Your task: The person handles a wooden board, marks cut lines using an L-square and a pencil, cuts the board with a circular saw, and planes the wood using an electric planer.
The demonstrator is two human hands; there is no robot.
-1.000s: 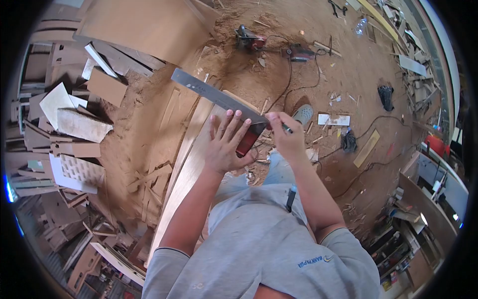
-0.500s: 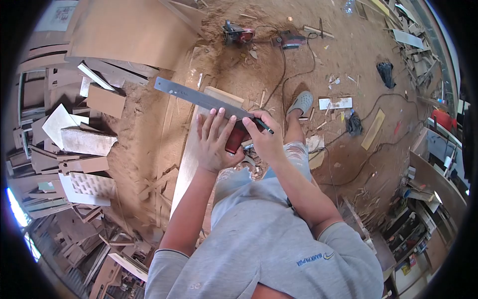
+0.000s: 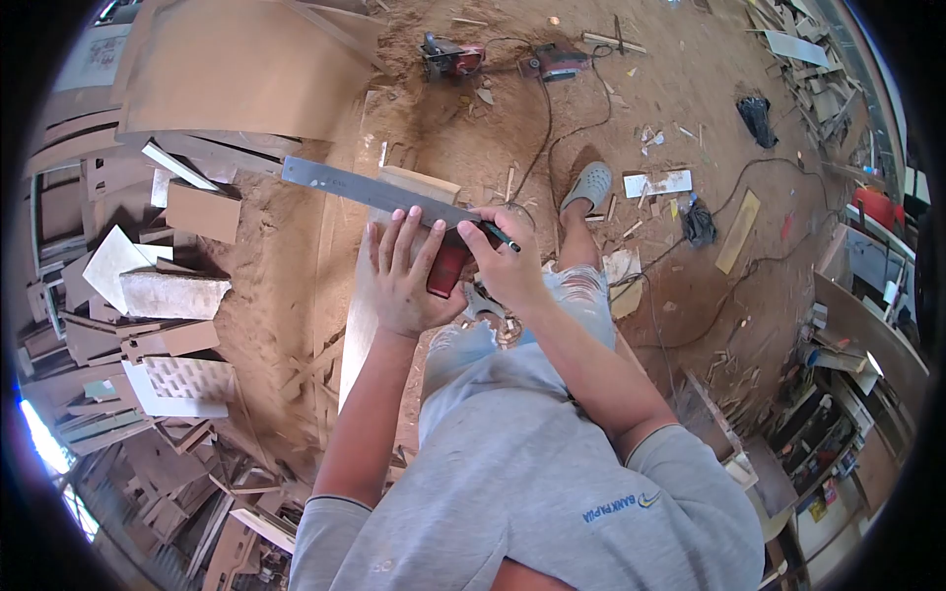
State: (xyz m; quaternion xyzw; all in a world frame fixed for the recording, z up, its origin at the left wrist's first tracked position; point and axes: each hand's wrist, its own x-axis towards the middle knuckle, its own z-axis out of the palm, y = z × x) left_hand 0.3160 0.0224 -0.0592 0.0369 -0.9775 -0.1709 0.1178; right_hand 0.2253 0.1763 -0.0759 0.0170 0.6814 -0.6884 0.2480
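Try square: its steel blade [image 3: 335, 182] is laid across the wooden board [image 3: 421, 183], red handle [image 3: 448, 271] angled back toward the body; a lot of blade is left hanging past the edge, so it could easily be tipped or swung if bumped.
Left hand [image 3: 399, 286]: spread flat and pressed down on blade and board, nothing gripped; if pressure is eased, the angle could be lost.
Right hand [image 3: 512, 266]: closed on a dark pencil [image 3: 506, 237]; the blade could be nudged if it's leaned on too hard, and a crooked line could be drawn.
Pencil tip: hidden by fingers, contact can't be told.
Versus a second ago: the right fingers are brought closer to the left fingertips, more pencil is exposed, and the grey clog [image 3: 593, 187] is now fully shown.
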